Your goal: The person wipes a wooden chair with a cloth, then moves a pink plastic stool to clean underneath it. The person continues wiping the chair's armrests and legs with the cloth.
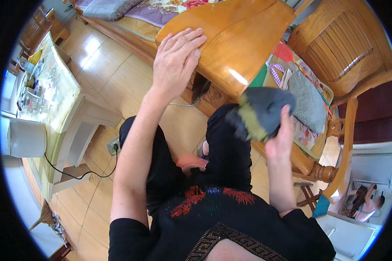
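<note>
My left hand (178, 63) lies palm down, fingers together, on the broad curved end panel (241, 42) of glossy wooden furniture, probably a sofa arm. In my right hand (282, 135) is a dark grey cloth (269, 102) with a yellow-green band, blurred by motion. It hangs over my right knee, close to the panel's near corner. My thumb is on its right edge; the fingers behind it are hidden. What sort of cloth item it is, I cannot tell.
A carved wooden chair back (339, 42) rises at right. A grey cushion (307, 101) and red hand fan (283, 53) lie on the seat below. On the left, a stone-topped table (60, 76) bears glassware; a black cord (81, 177) runs beside it. A person (367, 204) appears far right.
</note>
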Tool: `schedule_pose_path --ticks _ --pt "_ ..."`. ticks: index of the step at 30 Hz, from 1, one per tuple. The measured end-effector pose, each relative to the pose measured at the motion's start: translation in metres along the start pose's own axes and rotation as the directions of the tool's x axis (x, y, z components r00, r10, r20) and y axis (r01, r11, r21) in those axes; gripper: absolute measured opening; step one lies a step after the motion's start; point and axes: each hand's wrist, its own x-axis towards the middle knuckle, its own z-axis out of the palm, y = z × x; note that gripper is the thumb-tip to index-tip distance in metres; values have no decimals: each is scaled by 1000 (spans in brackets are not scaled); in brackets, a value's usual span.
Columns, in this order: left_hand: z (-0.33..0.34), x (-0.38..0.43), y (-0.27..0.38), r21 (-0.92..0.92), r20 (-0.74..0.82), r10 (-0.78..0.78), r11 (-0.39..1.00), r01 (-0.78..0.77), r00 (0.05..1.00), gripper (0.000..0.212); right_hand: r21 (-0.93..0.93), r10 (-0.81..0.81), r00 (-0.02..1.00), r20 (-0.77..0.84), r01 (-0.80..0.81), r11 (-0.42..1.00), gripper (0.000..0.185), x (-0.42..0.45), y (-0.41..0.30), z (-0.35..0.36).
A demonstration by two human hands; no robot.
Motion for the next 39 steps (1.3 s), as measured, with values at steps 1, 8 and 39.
schedule_pose_path --ticks 1,8,39 --pt "-3 0 1 -29 34 -14 999 15 999 32 2 -69 998 -1 69 998 45 12 -9 -4" --pt "-2 6 5 -96 81 -82 991 90 993 32 -91 -125 984 129 138 986 31 126 4 13" --pt "16 3 18 55 6 -61 997 60 998 31 -614 220 574 789 757 225 38 322 46 16"
